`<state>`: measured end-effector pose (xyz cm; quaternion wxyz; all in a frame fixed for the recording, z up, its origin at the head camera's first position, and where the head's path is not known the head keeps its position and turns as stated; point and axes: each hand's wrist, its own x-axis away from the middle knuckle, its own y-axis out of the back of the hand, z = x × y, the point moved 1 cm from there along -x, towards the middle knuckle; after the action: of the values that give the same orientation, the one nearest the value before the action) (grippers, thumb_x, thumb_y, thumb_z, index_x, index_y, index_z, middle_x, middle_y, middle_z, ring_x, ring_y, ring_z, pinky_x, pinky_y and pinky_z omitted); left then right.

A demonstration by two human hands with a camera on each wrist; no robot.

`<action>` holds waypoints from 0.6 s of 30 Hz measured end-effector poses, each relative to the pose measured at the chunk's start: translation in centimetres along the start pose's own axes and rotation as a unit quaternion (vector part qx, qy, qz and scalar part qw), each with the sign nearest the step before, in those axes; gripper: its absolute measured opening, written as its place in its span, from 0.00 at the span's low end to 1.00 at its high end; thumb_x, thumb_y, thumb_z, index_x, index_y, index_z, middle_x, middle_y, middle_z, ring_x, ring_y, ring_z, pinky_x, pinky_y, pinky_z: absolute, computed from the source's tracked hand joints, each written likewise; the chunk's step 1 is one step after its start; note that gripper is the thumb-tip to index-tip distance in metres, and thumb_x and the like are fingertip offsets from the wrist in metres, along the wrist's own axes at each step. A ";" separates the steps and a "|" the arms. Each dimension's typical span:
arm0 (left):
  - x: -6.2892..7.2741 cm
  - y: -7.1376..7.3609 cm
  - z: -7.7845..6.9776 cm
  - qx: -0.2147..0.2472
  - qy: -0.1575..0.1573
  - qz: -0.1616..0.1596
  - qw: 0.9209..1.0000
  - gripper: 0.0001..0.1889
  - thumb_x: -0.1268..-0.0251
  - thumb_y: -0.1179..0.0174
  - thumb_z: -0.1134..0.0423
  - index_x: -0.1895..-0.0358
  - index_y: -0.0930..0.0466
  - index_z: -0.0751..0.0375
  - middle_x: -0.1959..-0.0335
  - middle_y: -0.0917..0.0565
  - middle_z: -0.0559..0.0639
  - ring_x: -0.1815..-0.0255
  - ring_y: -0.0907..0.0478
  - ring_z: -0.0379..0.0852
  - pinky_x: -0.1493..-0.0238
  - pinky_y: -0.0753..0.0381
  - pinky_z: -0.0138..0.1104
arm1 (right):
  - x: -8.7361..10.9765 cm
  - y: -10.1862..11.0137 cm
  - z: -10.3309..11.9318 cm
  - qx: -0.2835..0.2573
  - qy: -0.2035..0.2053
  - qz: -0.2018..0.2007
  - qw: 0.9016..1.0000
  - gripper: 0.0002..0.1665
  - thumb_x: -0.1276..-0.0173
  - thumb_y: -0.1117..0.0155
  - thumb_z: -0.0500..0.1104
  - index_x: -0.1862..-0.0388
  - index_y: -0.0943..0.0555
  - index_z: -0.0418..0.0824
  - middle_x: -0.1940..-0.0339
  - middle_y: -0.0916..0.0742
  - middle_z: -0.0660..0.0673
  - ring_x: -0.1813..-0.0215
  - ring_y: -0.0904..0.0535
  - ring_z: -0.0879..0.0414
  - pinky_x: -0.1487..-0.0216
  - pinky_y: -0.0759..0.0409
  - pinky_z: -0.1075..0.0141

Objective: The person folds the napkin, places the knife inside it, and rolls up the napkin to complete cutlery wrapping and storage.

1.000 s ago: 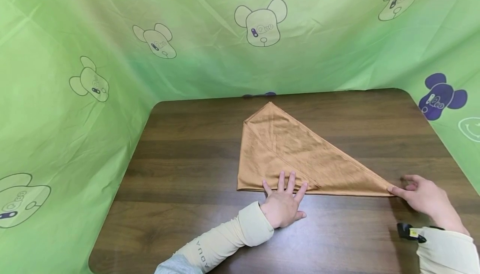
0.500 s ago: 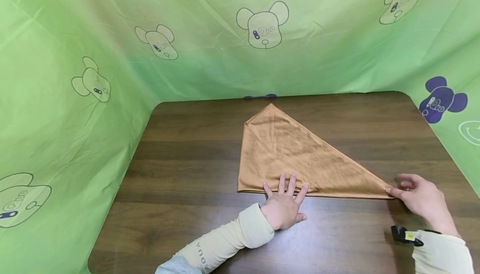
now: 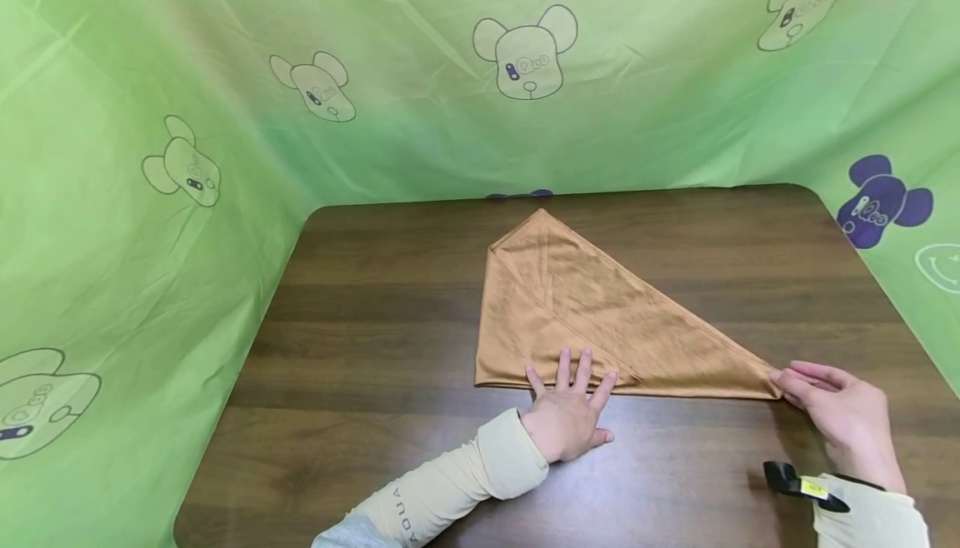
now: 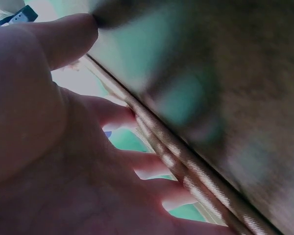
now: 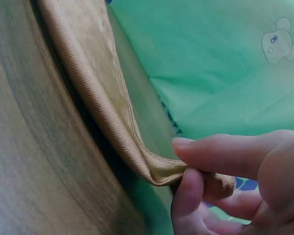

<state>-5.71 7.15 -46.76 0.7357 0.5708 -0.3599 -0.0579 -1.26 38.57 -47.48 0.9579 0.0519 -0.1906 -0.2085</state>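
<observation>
A copper-brown satiny cloth, folded into a pointed shape, lies on the wooden table, its long narrow point toward the right. My left hand rests with fingers spread over the cloth's near folded edge, the palm on the table side. Layers of that edge run under the fingers in the left wrist view. At the right tip of the cloth, my right hand pinches the corner between thumb and finger. The right wrist view shows the tip lifted and bent up at the pinch, with a small end sticking out past the fingers.
The dark wooden table has rounded corners. A green curtain printed with bear heads surrounds its back and sides. A black strap with a yellow label sits at the right wrist.
The right fingers have taken a fuller pinch on the cloth's right tip and moved slightly left, bringing the tip a little inward. The left hand has stayed in place.
</observation>
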 end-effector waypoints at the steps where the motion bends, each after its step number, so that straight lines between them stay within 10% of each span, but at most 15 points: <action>1: 0.0 0.0 0.0 0.000 -0.001 0.000 1.000 0.41 0.37 0.58 0.28 0.24 0.66 0.26 0.19 0.64 0.45 0.19 0.64 0.53 0.35 0.41 0.66 | 0.1 -0.1 -0.1 -0.042 -0.001 0.003 0.999 0.11 0.41 0.29 0.37 0.68 0.18 0.54 0.78 0.14 0.64 0.74 0.18 0.73 0.72 0.21 0.77; 7: 0.0 0.0 0.1 -0.001 -0.002 0.001 1.000 0.41 0.37 0.59 0.28 0.24 0.67 0.27 0.19 0.64 0.45 0.19 0.64 0.53 0.35 0.41 0.66 | 0.4 -1.0 0.2 -0.170 0.008 -0.045 0.984 0.16 0.43 0.31 0.28 0.71 0.15 0.52 0.79 0.14 0.57 0.76 0.19 0.68 0.75 0.22 0.76; 11: 0.0 0.0 0.1 0.000 -0.002 0.000 1.000 0.41 0.37 0.59 0.28 0.24 0.66 0.27 0.19 0.64 0.46 0.19 0.64 0.53 0.35 0.42 0.66 | 0.1 -2.0 0.4 -0.283 0.018 -0.075 0.956 0.16 0.43 0.35 0.23 0.69 0.15 0.43 0.78 0.14 0.53 0.75 0.18 0.65 0.76 0.21 0.75; 14: 0.1 0.1 0.1 0.002 -0.003 -0.002 1.000 0.41 0.37 0.58 0.28 0.24 0.66 0.27 0.19 0.64 0.46 0.19 0.64 0.53 0.35 0.42 0.66 | -0.2 -2.7 0.2 -0.403 0.026 -0.072 0.912 0.16 0.43 0.41 0.18 0.68 0.17 0.36 0.75 0.15 0.48 0.73 0.16 0.58 0.71 0.18 0.71; 18: 0.1 0.1 0.1 0.000 -0.003 -0.006 1.000 0.41 0.37 0.58 0.28 0.24 0.65 0.27 0.19 0.63 0.46 0.19 0.63 0.53 0.35 0.41 0.66 | -0.7 -3.1 -0.2 -0.575 0.020 -0.020 0.818 0.16 0.40 0.49 0.15 0.66 0.21 0.30 0.71 0.18 0.40 0.67 0.15 0.46 0.59 0.16 0.62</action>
<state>-5.75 7.02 -46.63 0.7342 0.5727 -0.3589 -0.0638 -2.97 36.05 -48.46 0.8129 -0.5002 -0.0159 -0.2978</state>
